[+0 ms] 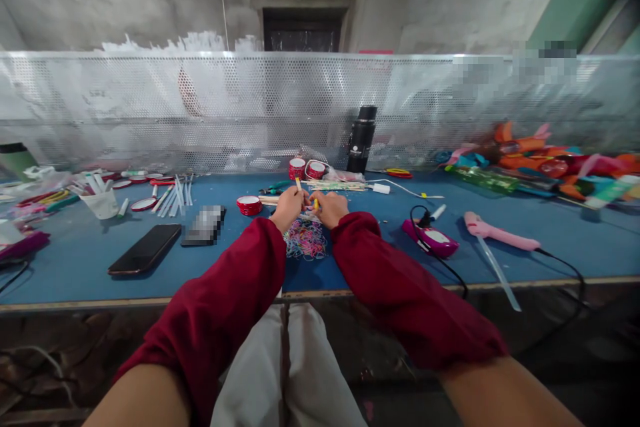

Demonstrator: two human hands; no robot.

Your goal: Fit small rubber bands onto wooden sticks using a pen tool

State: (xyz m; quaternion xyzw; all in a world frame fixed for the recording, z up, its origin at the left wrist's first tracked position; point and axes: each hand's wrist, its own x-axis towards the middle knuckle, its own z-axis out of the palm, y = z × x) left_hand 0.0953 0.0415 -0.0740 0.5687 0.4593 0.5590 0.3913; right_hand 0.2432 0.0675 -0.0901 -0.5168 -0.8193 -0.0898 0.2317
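Note:
My left hand (pixel 289 209) and my right hand (pixel 331 209) are close together above a pile of small multicoloured rubber bands (pixel 306 240). The left fingers are pinched around a short pale-yellow stick (pixel 299 183) that points up. My right fingers are closed too, with a small yellow piece (pixel 316 203) showing at their tips; its kind is too small to tell. What lies between the two sets of fingertips is mostly hidden. Just left of my left hand sits a round red tape roll (pixel 249 205). Thin wooden sticks (pixel 335 185) lie behind the hands.
Two phones, one a black phone (pixel 145 250), lie left. A white cup (pixel 100 203) holds sticks. Behind stands a black thermos (pixel 362 140) before a perforated metal screen (pixel 280 93). Right are a purple device (pixel 431 239), a pink glue gun (pixel 500 232) with cord, and colourful material (pixel 555 160).

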